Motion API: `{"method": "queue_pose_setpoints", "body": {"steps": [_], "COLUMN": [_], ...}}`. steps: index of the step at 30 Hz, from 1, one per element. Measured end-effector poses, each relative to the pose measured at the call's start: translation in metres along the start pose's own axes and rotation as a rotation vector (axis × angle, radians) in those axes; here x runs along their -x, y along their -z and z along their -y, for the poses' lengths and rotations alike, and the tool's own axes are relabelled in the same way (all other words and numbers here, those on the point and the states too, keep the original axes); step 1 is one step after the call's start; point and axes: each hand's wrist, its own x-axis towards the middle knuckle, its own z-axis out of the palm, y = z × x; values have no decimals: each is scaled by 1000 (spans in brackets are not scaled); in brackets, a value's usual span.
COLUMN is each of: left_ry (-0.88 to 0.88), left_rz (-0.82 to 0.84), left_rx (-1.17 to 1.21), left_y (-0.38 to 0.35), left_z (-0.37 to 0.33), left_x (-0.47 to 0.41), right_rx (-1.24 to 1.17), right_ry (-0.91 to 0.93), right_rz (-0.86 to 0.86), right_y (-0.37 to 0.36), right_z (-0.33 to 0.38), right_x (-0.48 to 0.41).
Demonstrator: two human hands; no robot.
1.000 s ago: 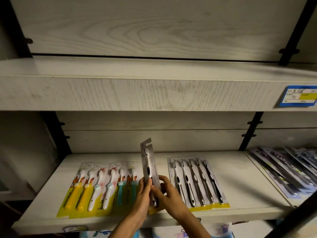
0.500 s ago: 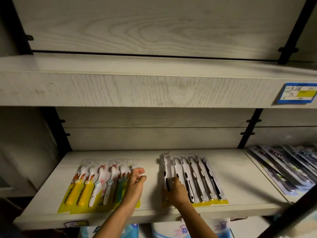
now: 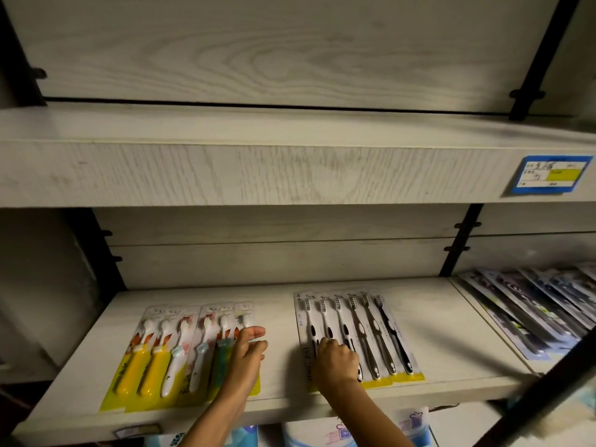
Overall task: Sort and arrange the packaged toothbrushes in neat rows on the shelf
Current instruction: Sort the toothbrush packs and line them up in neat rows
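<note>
Dim pale wood-grain shelf (image 3: 451,333); left hand (image 3: 246,353) rests loose-fingered on colourful toothbrush packs (image 3: 174,356); right hand (image 3: 337,358) curled on grey toothbrush packs (image 3: 377,333), grip unclear; blue price tag (image 3: 551,174) on upper shelf (image 3: 258,169).

Dim, yellowish indoor scene with dark corners. The upper shelf (image 3: 290,169) front is brightest; beneath it the lower shelf (image 3: 451,321) sits in soft shade, deepest at the back. Wide-angle distortion bows the edges, and the dark packs (image 3: 532,304) at far right look smeared.
</note>
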Motion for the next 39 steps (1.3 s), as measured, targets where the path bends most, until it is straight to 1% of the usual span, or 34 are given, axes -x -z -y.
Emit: {"method": "queue_pose_setpoints", "body": {"steps": [4,7,9,11,15,20,23,28,31,34,39], "left_ry": [-8,-48,-100,-173,-318,-431,-457,-478,-462,-465,-429], "left_rz": [17,76,130,181,271,313,355,392,388,377,410], "left_rx": [-3,-19,-46,-75,-113,-148,-165,-147,-137,-116,-122], "left_y": [1,2,0,-4,-18,-48,-75,-143,-193,-237,-290], "left_z": [-1,-3,-7,-17,-42,-63,-74,-79,-84,-93,-101], "left_x": [0,1,5,11,29,56,71,103,124,143,169], "right_rx": [-15,-126,-214,-366,-750,-971,-998,-929,-918,-966,-1047], "right_ry": [-12,-22,12,72,170,224,268,329,379,438,453], "right_rz": [6,-40,-67,-135,-272,-335,-347,-361,-315,-311,-263], "right_y": [-1,5,13,23,49,81,90,97,108,119,123], "right_z": [0,-5,-15,-26,-55,-101,-138,-219,-274,-322,-381], "right_x": [3,9,16,22,43,71,84,97,108,117,126]}}
